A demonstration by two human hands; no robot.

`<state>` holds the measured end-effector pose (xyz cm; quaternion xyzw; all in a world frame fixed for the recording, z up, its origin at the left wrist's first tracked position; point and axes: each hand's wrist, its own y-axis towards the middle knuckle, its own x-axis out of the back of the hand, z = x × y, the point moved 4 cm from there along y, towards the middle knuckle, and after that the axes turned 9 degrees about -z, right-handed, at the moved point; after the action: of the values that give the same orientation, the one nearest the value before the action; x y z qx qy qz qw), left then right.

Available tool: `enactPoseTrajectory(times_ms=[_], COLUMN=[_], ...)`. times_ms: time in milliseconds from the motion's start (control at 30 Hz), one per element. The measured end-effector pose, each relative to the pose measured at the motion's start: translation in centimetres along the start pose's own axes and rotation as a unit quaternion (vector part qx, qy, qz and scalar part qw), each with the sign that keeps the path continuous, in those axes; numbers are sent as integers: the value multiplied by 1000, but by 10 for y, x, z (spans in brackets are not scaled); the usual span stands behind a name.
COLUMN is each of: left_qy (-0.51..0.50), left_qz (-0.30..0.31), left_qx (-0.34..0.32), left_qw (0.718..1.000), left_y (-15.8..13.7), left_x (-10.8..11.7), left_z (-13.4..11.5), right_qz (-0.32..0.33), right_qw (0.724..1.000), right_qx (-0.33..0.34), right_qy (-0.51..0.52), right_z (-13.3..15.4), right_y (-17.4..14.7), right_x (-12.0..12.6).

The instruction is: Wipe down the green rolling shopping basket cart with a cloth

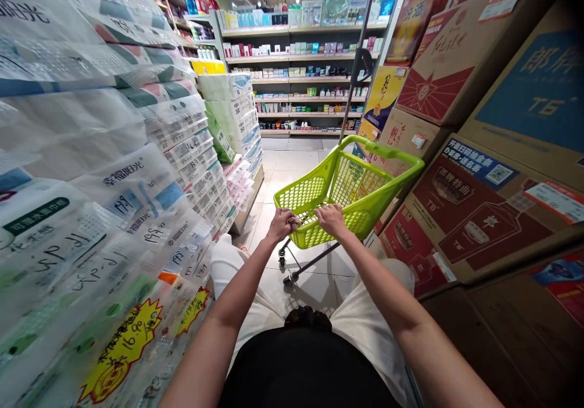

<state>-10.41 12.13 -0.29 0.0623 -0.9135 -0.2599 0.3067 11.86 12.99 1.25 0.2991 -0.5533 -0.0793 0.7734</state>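
A lime-green shopping cart (367,221) stands in the aisle before me, its latticed plastic basket on a grey wheeled frame. The near end of the basket faces me, and its handle bar is on the far side. My left hand (283,222) is closed at the near left corner of the basket rim. Fingers of my right hand (331,219) curl over the same rim, a little to the right. Inside the basket I can see no goods, though my hands cover part of it.
Plastic-wrapped tissue packs (182,152) are stacked high along the left, with yellow price tags (123,350). Printed cartons (483,207) rise close on the right. Shelves of small products (301,79) cross the far end. A thin pole (358,49) stands behind the cart.
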Motion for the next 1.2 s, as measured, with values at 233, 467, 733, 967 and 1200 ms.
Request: enactPoseTrajectory(times_ms=[233,467,733,967,1200], left_qy=[67,18,-7,-42,-97], left_qz=[-18,-94,-130,-266,-287], left_qx=[54,15,-2,160,297], left_qw=[996,995,991,950,906], left_y=[32,6,-19,-21,-81], left_x=[19,7,-11,-26,-98], left_z=[21,14,19,36,7], right_qz=[4,19,55,55,23], right_qw=[998,999,997,997,998], right_qx=[18,30,9,27,46], right_qy=[65,9,-47,-40,-34], right_z=[34,23,56,39,36], right_y=[-15,-19,-40,-44,-49], right_x=[-18,3,-1,8,10])
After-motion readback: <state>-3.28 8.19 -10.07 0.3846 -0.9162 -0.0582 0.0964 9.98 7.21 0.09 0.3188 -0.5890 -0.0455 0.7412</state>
